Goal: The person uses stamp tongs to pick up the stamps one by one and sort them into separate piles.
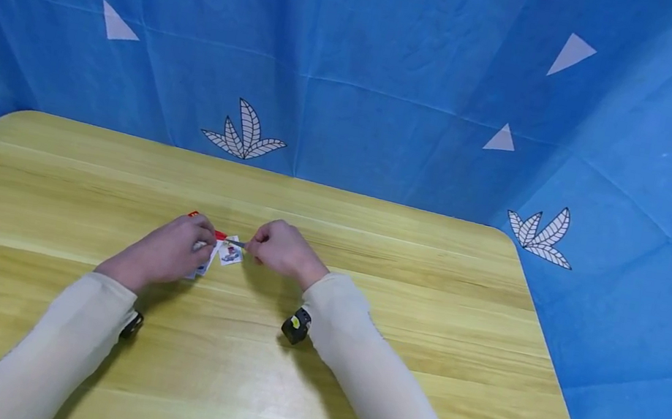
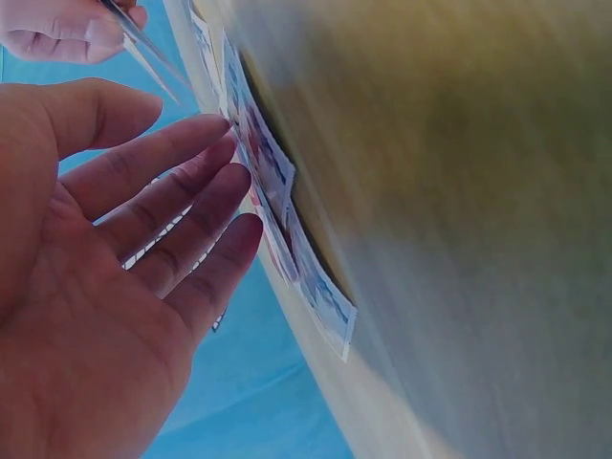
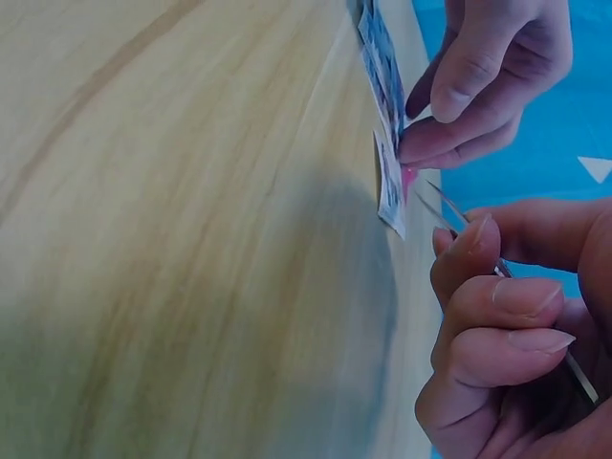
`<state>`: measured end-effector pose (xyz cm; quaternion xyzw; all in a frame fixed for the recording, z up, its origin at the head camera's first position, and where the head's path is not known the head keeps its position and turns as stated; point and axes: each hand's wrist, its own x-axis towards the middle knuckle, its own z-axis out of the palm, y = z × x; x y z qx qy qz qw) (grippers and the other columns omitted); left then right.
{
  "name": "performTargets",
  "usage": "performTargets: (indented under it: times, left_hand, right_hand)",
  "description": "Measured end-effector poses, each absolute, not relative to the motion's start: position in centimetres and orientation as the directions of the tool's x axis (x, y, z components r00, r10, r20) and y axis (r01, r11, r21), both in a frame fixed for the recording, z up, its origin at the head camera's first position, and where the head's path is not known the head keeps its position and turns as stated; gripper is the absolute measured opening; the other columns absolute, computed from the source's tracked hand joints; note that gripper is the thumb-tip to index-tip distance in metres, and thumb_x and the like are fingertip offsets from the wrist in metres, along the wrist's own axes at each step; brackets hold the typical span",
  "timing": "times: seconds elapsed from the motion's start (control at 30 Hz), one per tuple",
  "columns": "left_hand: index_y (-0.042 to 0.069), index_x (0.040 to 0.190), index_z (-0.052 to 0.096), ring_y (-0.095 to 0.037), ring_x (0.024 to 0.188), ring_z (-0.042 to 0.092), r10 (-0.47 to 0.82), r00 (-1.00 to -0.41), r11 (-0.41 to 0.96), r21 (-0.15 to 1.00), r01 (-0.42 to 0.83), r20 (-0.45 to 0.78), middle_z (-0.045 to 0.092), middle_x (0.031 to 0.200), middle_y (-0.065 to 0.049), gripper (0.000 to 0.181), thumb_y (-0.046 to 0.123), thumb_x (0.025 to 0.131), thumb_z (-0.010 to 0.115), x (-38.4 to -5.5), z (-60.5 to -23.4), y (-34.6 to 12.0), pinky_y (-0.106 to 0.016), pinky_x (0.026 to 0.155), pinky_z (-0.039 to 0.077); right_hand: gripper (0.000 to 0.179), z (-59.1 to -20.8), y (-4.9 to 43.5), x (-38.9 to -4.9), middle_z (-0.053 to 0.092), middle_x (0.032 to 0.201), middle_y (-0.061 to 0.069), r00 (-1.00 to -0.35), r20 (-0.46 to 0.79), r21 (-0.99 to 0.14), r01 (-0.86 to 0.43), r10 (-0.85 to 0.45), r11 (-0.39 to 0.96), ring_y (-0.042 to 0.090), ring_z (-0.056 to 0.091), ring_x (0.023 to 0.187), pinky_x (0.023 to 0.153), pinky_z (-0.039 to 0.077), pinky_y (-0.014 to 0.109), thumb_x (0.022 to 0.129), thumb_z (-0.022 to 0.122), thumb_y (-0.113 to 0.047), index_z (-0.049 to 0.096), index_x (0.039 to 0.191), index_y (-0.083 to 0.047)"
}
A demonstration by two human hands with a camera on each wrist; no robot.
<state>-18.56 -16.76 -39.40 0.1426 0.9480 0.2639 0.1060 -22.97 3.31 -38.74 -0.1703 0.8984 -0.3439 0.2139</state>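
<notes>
My right hand pinches a pair of slim metal tweezers. Their two tips stand slightly apart and point toward a small white picture card on the table. My left hand lies over several more picture cards, which overlap in a row. In the left wrist view its fingers are spread and nearly straight, fingertips at the edge of the cards, with the thumb held away. Something red shows between the hands at the back of the cards; its kind cannot be told.
The light wooden table has rounded far corners. Behind it and along the right side hangs a blue cloth with white triangles and leaf prints. A black wrist camera sits under the right sleeve, another by the left.
</notes>
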Motion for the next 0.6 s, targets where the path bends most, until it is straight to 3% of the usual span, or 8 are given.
performTargets:
  times: [0.6]
  left_hand:
    - [-0.008, 0.112, 0.068, -0.041, 0.117, 0.049, 0.332, -0.94, 0.81, 0.536, 0.239, -0.083, 0.054, 0.124, -0.022, 0.025, 0.008, 0.097, 0.055, -18.4, -39.58, -16.65, -0.056, 0.099, 0.041]
  right_hand:
    - [0.018, -39.63, 3.01, -23.26, 0.065, 0.076, 0.002, -0.851, -0.268, -0.692, -0.157, -0.452, 0.705, 0.013, 0.046, 0.061, 0.053, 0.037, 0.025, 0.099, 0.057, -0.016, 0.07, 0.089, -0.007]
